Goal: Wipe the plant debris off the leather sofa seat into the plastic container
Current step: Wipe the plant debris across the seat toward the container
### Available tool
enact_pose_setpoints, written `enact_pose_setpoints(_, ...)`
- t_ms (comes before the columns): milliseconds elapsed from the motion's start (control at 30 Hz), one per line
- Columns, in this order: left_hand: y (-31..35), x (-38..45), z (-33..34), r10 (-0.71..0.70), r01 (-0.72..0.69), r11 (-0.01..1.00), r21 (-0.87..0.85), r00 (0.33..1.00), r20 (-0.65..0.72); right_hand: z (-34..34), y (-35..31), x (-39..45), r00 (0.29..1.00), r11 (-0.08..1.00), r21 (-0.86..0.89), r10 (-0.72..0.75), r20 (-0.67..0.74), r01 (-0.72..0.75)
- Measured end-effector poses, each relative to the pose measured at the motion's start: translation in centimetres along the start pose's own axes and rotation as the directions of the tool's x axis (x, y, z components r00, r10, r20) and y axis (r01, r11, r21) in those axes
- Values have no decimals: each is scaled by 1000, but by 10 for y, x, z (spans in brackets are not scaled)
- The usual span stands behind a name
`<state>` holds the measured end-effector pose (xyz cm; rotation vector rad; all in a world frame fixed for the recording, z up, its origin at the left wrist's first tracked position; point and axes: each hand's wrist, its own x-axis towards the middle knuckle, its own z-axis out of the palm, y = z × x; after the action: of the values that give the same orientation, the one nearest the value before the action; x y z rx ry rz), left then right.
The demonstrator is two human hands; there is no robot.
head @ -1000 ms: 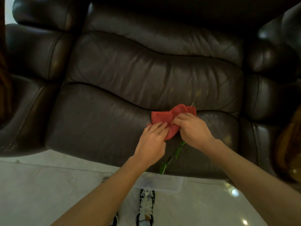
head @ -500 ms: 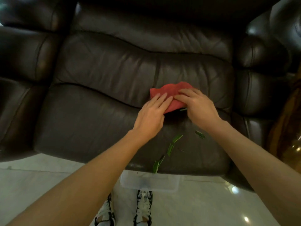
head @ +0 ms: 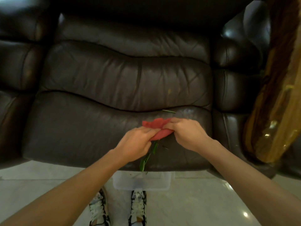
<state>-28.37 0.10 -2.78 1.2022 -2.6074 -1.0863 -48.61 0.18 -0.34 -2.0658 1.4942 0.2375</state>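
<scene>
Now cloth pulled nearer seat front, both hands gripping

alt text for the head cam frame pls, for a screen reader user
Two bare hands, left hand and right hand, press a red cloth on a dark leather sofa seat, dragging green leaves toward its front edge. A clear plastic container sits on the floor below; one thin stem lies behind the cloth.

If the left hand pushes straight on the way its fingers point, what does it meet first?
The red cloth already under the left hand's fingertips, then probably the right hand's fingers just beyond; depth is unclear.
</scene>
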Motion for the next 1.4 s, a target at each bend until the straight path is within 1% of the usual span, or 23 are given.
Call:
enact_pose_setpoints(67, 2, 8, -15, 47, -44, 998, 50, 997, -69, -13, 2, 1, 998, 1000, -17, -21, -61, 20)
enact_pose_setpoints(133, 1, 21, -28, 76, -59, 993, 103, 984, -164, -23, 6, 8, 984, 999, -27, -22, -179, 17)
enact_pose_setpoints(200, -5, 34, -34, 46, -22, 994, 111, 974, -224, -29, 13, 22, 965, 1000, -30, -6, -261, -1)
enact_pose_setpoints(233, -10, 40, -33, 14, 11, 994, 106, 974, -228, -29, 16, 32, 965, 1000, -20, -2, -262, -3)
enact_pose_setpoints(300, -21, 47, -24, -82, 99, 990, 103, 984, -157, -21, 19, 48, 983, 1000, 11, 10, -183, -8)
enact_pose_setpoints(367, -28, 47, -7, -199, 197, 971, 134, 980, 1, -2, 19, 53, 994, 998, 39, 59, -93, -55)
enact_pose_setpoints(400, -28, 44, 1, -230, 222, 964, 143, 973, 37, 7, 17, 53, 992, 994, 69, 93, -79, -88)
enact_pose_setpoints(467, -24, 34, 13, -246, 244, 965, 99, 969, 2, 19, 13, 47, 984, 979, 143, 158, -88, -144)
enact_pose_setpoints(533, -16, 20, 14, -215, 220, 974, 49, 972, -90, 15, 10, 44, 986, 977, 157, 156, -60, -145)
enact_pose_setpoints(600, -8, 4, 10, -139, 148, 988, 50, 977, -159, 1, 5, 42, 996, 988, 127, 83, 11, -84)
enact_pose_setpoints(667, 0, -7, 5, -84, 101, 993, 68, 972, -217, -11, -1, 36, 999, 995, 99, 19, 28, -22)
enact_pose_setpoints(800, 11, 3, -6, -43, 70, 995, 78, 952, -304, -28, 2, 27, 987, 999, 13, -32, -154, 34)
enact_pose_setpoints(867, 11, 19, -11, -40, 79, 991, 104, 940, -339, -33, 15, 32, 973, 999, 21, -26, -228, 31)
enact_pose_setpoints(900, 8, 28, -12, -59, 100, 989, 105, 940, -337, -33, 23, 36, 970, 999, 45, -1, -243, 12)
enact_pose_setpoints(967, 0, 47, -12, -126, 158, 983, 96, 953, -274, -25, 35, 44, 977, 995, 91, 57, -205, -39)
enact_pose_setpoints(1033, -11, 60, -5, -176, 187, 979, 83, 975, -133, -8, 38, 45, 987, 989, 122, 104, -122, -89)
enact_pose_setpoints(1067, -14, 62, -1, -182, 185, 979, 82, 982, -42, 2, 36, 42, 987, 985, 133, 127, -98, -114)
enact_pose_setpoints(1100, -16, 61, 3, -176, 174, 981, 82, 984, 14, 11, 33, 38, 985, 981, 140, 145, -93, -131)
enact_pose_setpoints(1133, -16, 55, 6, -169, 168, 983, 75, 985, 16, 17, 28, 32, 985, 981, 137, 147, -92, -133)
enact_pose_setpoints(1233, -12, 27, 8, -131, 137, 989, 56, 987, -95, 14, 21, 16, 997, 997, 54, 61, -41, -59)
enact_pose_setpoints(1300, -4, 12, 6, -55, 60, 996, 62, 995, -79, 3, 21, 8, 1000, 1000, 7, 18, -5, -18)
enact_pose_setpoints(1367, 1, 10, 0, -10, 16, 997, 73, 996, -88, -9, 21, 5, 999, 1000, -3, 3, -41, -3)
enact_pose_setpoints(1400, 1, 12, -5, 14, -3, 996, 94, 993, -117, -14, 20, 6, 995, 1000, -20, -13, -99, 11)
